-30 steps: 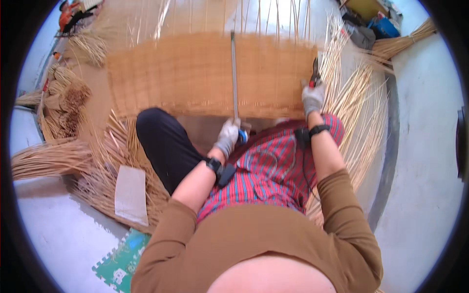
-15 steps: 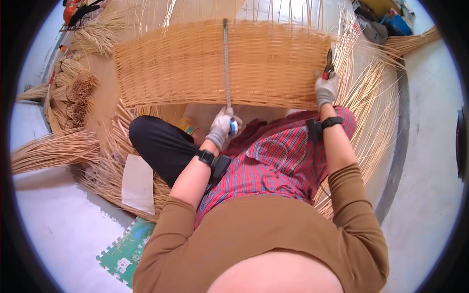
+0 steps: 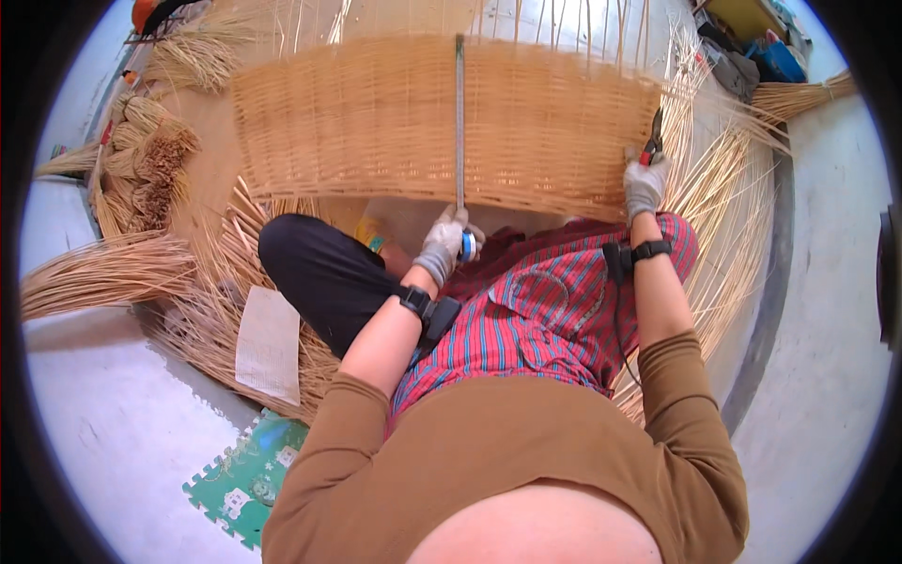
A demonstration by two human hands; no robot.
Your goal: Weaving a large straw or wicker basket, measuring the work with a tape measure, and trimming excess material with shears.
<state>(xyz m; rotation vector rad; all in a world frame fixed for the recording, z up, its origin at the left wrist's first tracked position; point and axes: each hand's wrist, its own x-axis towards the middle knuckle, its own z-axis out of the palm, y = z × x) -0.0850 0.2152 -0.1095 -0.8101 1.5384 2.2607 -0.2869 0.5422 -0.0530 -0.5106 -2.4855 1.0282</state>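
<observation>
A long woven cane panel (image 3: 357, 122) spans the view above my crossed legs, its far side fringed with upright strands. My left hand (image 3: 451, 240), in a white glove, grips a blue tape measure (image 3: 467, 246) at the panel's near edge; its steel tape (image 3: 459, 117) runs straight across the weave to the far edge. My right hand (image 3: 645, 183), also gloved, is closed on red-and-black cutters (image 3: 652, 143) at the panel's right end, seemingly against the edge; whether it grips the panel too I cannot tell.
Bundles of cane (image 3: 103, 277) lie on my left, with a pale sheet (image 3: 268, 348) on them and a green foam mat (image 3: 240, 479) below. Loose strands (image 3: 714, 216) spread to my right. A blue container (image 3: 780, 61) and dark items stand at the back right, orange-and-black objects (image 3: 150, 19) back left.
The panel has risen in view since a second ago and shifted to the right, my right hand moving right with it. Both hands keep hold of their tools.
</observation>
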